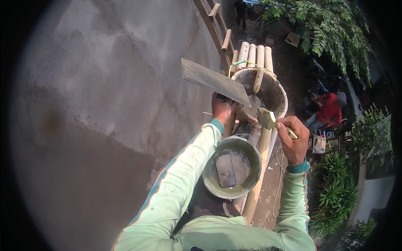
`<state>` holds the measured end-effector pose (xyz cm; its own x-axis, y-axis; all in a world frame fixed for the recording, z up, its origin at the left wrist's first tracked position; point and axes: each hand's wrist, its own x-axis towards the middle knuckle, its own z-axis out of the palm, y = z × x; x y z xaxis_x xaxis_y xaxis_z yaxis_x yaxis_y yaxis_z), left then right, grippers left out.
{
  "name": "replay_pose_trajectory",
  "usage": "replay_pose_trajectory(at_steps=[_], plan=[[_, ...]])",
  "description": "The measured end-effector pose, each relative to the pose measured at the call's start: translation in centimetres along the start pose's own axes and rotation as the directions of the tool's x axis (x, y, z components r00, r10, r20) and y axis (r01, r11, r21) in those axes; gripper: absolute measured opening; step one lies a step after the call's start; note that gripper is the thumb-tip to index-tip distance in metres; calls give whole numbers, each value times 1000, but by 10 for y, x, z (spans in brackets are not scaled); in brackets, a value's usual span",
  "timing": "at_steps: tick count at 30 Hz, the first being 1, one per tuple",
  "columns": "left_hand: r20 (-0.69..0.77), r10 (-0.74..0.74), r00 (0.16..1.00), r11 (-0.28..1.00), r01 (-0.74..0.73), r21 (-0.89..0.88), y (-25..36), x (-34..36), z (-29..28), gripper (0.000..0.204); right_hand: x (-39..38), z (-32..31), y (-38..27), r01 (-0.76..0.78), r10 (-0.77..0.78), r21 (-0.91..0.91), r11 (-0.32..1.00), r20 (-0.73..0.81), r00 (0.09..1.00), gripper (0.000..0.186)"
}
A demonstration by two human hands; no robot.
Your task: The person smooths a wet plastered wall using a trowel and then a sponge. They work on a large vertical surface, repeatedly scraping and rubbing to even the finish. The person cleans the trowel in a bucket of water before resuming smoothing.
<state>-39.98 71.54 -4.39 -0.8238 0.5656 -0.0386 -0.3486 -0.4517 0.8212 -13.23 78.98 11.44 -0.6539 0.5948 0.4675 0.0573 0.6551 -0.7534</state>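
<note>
My left hand (222, 109) is closed under a flat rectangular plastering trowel (211, 80), its broad blade tilted up beside the wall. In my right hand (294, 142) is a paintbrush (270, 120) with a pale yellow handle, its bristles pointing left toward the trowel's lower corner. Just beyond both hands stands a mortar-smeared bucket (284, 98), with a wooden-handled pointing trowel (258, 80) leaning inside. Nearer me, a second bucket (206, 180) contains cloudy water and a rectangular block (226, 171) whose kind I cannot make out.
A grey plastered wall (96, 83), darker and damp-looking lower down, fills the left. Bamboo poles (260, 56) form a narrow platform, with a wooden ladder (217, 29) at its far end. Well below on the right are a person in red (331, 108) and leafy plants (335, 192).
</note>
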Motion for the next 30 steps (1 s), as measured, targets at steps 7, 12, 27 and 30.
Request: replay_pose_trajectory(at_steps=[7,12,27,30], plan=[[-68,17,998,870,19,492,29,-24,51,65,-114,43,30,-21,169,-292,956,491,855,12],[-40,6,999,817,18,576,51,-30,66,64,-81,8,9,-172,202,-134,976,258,945,14],[275,132,952,98,-288,953,123,6,98,57,58,26,54,355,-352,-55,933,56,934,22],[240,-34,970,60,-237,970,114,11,87,60,19,44,41,458,-422,-231,858,190,886,23]])
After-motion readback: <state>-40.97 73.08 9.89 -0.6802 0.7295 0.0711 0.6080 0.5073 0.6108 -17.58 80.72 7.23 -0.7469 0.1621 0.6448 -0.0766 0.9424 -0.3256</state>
